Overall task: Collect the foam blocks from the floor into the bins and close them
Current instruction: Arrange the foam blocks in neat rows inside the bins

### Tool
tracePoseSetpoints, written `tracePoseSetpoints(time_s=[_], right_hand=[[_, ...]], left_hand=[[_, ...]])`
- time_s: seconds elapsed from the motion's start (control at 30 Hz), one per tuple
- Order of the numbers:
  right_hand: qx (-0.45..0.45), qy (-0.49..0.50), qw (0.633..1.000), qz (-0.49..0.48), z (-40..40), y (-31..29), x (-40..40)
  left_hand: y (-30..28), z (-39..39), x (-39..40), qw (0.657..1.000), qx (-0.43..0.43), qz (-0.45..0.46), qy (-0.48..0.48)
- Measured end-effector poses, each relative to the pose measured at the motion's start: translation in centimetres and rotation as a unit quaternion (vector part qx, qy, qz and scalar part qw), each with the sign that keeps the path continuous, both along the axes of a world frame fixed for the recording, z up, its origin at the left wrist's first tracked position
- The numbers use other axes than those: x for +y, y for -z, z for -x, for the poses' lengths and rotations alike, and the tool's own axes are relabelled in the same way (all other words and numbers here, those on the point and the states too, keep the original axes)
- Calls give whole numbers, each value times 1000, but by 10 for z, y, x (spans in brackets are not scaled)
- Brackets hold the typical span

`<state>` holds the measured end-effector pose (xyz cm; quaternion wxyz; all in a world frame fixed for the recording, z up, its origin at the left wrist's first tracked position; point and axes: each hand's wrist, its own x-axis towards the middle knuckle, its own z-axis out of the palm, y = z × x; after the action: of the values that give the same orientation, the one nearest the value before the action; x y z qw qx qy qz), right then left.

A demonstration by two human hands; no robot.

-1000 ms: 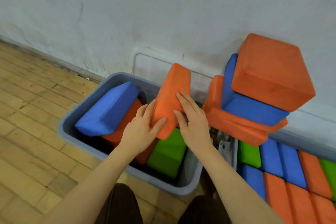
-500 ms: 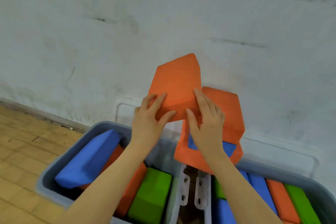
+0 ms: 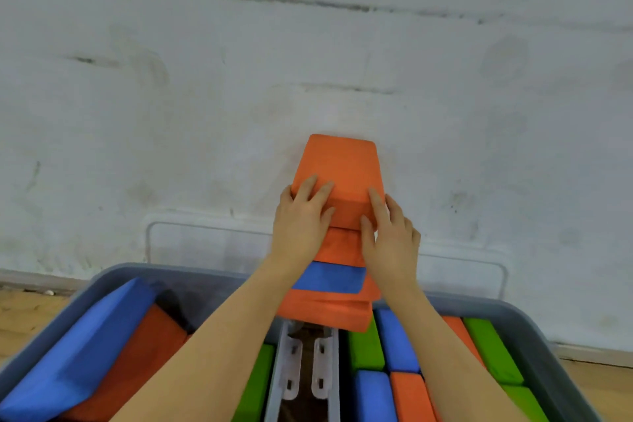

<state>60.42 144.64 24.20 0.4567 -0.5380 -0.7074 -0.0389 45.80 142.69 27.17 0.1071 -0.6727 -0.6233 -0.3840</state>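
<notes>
Holding an orange foam block (image 3: 337,169) between both hands, I have it on top of a stack of blocks (image 3: 329,284) against the pale wall (image 3: 205,79). My left hand (image 3: 301,226) lies along the block's left edge, fingers spread over its top face and thumb curled onto its near side. My right hand (image 3: 390,236) mirrors it on the right edge, forefinger stretched up the top face, thumb pressing the near side, the other fingers wrapped round the corner. So both sets of fingers are clamped on this one block.

Under it the stack shows another orange block, then a blue one (image 3: 329,279), then more orange at the bottom. The stack stands over the inner end of the right bin (image 3: 561,332), overhanging the gap between the two bins.

The right bin is packed with blocks laid in rows: green (image 3: 364,348), blue (image 3: 394,343), orange (image 3: 409,396) and more green (image 3: 493,349) further right. The left bin (image 3: 113,276) holds a big blue block (image 3: 78,349) lying tilted over a dark orange one (image 3: 137,363), with a green block (image 3: 257,384) near its inner wall. Two white latches (image 3: 306,370) sit between the bins. Neither bin has a lid on; a clear lid (image 3: 205,243) leans against the wall behind the left bin. A wooden floor (image 3: 20,312) shows on the left.
</notes>
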Motion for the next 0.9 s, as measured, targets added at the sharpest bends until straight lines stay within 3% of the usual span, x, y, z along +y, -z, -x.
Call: tracePoseSetpoints(time_s=[0.2,0.43,0.63,0.77,0.9], right_hand=[[-14,21,996,-80,3,-5,-5],[5,-116,978,-172,64,-7,-33],[-21,-255,966,-28,138,42,-44],[-44,-343,931,117,200,99,-51],[-140,-387,887,211,249,154,-62]], left_hand=[[-6,8,-17,997,57,26,-47],[-3,72,-54,989,88,-35,-110],[49,145,-95,983,71,77,-153],[104,203,-126,960,52,194,-194],[155,259,-159,929,57,306,-198]])
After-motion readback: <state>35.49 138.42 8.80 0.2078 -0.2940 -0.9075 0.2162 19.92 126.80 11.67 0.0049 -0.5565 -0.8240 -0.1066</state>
